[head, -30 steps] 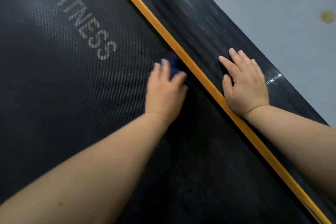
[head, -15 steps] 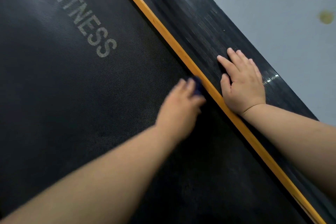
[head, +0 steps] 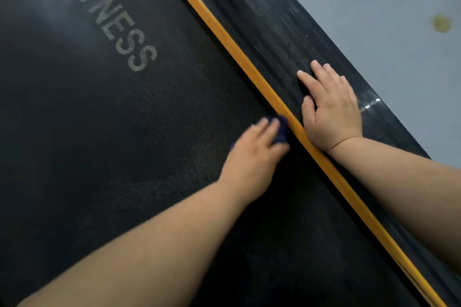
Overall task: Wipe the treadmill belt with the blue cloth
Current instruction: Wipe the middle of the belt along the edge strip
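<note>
The black treadmill belt (head: pixel 99 119), printed with "FITNESS", fills the left and middle of the view. My left hand (head: pixel 254 149) lies on it with its fingers stretched over the dark blue cloth (head: pixel 282 129), pressing the cloth down right beside the orange strip (head: pixel 237 52) at the belt's edge. Most of the cloth is hidden under my palm; only its far end and a small corner show. My right hand (head: pixel 331 109) rests flat, fingers spread, on the ribbed black side rail (head: pixel 282 27) just across the strip.
Grey floor (head: pixel 374 20) lies beyond the side rail at the upper right, with a yellowish stain (head: pixel 441 23) on it. The belt surface near my left forearm looks slightly smeared.
My left hand has slid the cloth along the orange strip, down the belt towards me. My right hand has stayed put on the side rail.
</note>
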The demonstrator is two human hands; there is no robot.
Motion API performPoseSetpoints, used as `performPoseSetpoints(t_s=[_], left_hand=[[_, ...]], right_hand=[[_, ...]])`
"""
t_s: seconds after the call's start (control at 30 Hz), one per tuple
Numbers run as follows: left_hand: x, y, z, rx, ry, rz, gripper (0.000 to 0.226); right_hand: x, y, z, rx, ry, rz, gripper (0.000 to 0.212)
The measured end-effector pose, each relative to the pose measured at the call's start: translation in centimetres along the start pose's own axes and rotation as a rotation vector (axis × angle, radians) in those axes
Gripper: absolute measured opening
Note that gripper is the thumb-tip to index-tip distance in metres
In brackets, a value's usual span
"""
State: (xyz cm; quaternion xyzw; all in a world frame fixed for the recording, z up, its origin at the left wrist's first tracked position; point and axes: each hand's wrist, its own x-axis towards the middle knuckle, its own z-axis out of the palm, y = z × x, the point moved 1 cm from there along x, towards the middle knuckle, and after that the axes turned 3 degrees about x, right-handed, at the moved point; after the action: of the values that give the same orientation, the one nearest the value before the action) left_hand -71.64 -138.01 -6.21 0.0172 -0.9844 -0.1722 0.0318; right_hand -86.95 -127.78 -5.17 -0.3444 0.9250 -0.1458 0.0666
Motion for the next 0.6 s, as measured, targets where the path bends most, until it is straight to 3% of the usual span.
performPoseSetpoints(t_s=[0.07,0.13,0.2,0.27,0.33,0.4,0.5,0.53,0.6], left_hand=[[-0.7,-0.7,0.2,-0.003,-0.108,0.184,0.032],[0.0,-4.0,-0.7,-0.001,-0.049,0.169,0.035],[1.0,-7.8,-2.4,0.031,0.096,-0.029,0.033],[1.6,-9.9,-3.4,0.049,0.130,-0.333,0.032],[1.0,-7.9,-2.7,0.043,0.125,-0.424,0.032],[-0.8,-3.7,-0.8,-0.007,0.111,-0.209,0.030],[-3.1,-1.0,-0.2,0.013,-0.136,0.156,0.035],[-2.9,-2.2,-0.5,0.016,-0.173,0.200,0.036],[-1.6,-5.4,-2.0,0.020,-0.072,0.158,0.034]], right_hand=[[-0.1,0.0,0.1,0.007,0.004,-0.007,0.049],[-0.1,0.1,0.1,0.022,0.005,-0.008,0.049],[-0.1,0.1,0.2,0.025,0.007,-0.004,0.048],[0.0,0.0,0.2,0.020,0.007,-0.003,0.048],[0.0,0.0,0.1,0.020,0.006,-0.001,0.049],[0.0,-0.1,0.0,0.023,0.000,0.000,0.049],[-0.1,-0.1,-0.2,0.022,-0.010,-0.002,0.049],[-0.1,-0.1,-0.2,0.019,-0.016,-0.001,0.049],[-0.1,-0.2,-0.3,0.008,-0.038,0.005,0.049]])
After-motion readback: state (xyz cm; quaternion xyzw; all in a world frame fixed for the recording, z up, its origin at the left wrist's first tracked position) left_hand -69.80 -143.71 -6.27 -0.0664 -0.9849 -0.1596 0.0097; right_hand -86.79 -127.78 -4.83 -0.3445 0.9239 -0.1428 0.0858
